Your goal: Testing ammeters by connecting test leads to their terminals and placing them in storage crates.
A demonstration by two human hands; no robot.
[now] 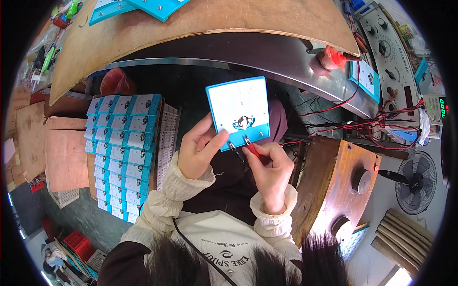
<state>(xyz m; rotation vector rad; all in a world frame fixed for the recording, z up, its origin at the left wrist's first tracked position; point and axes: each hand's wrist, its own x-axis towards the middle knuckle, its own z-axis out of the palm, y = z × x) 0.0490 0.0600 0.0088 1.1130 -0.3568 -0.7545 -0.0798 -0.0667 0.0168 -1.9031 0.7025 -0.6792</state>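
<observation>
In front of my chest I hold up a square panel meter (237, 102) with a white face and a teal frame. My left hand (196, 148) is closed on its lower left edge, thumb on the front. Along the meter's teal lower strip are small metal terminals. A black alligator clip (236, 152) hangs at the left terminal. My right hand (272, 172) pinches a red alligator clip (253, 150), whose metal jaws touch the middle terminal. Part of the red clip is hidden by my fingers.
Rows of similar meters (125, 138) lie on a stack at the left. A wooden bench top (214, 21) curves across the far side, bearing more teal meters (157, 7). Red leads run right to a test instrument (389, 52). A wooden box with knobs (334, 186) stands at my right.
</observation>
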